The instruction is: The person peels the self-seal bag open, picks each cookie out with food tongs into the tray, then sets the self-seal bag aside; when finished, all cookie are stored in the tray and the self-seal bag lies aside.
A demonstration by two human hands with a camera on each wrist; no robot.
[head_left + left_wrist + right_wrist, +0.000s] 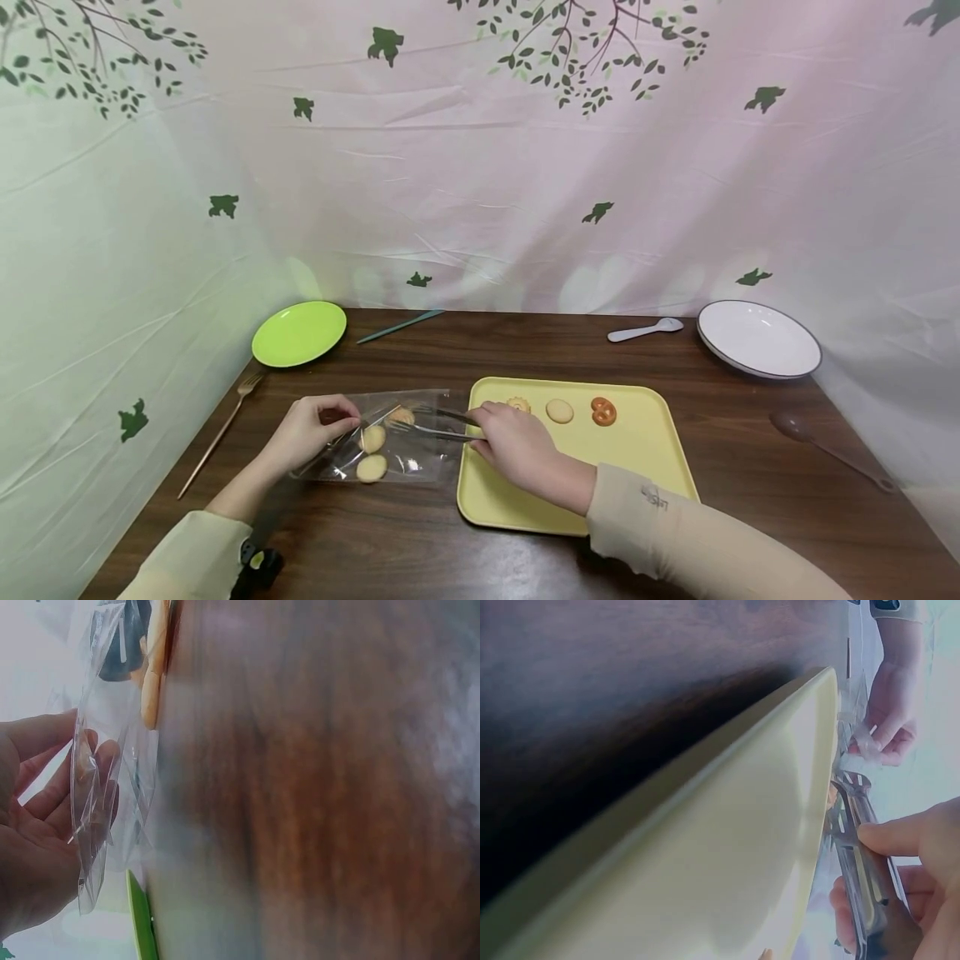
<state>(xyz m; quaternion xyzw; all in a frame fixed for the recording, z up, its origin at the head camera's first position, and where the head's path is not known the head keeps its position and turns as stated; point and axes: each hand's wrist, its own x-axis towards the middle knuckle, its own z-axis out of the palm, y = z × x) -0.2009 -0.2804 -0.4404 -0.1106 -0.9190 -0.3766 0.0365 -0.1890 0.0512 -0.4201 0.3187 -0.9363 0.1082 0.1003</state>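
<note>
My left hand (311,429) pinches the edge of a clear plastic bag (427,468) lying left of the yellow tray. Inside the bag are two pale oval cookies (371,468) and a browner cookie (401,415). Metal tongs (870,877) are gripped by my right hand (521,446), thumb on one arm and fingers around the other. Their tips reach left into the bag, right at the browner cookie. In the left wrist view, the bag's raised film (94,825) stands between thumb and fingers.
The yellow tray (637,458) bears a scalloped cookie (518,404), an oval cookie (559,411) and a pretzel (603,411). Around it lie a green plate (300,333), fork (228,421), teal knife (400,327), pale spoon (645,330), white plate (759,337) and brown spoon (795,427).
</note>
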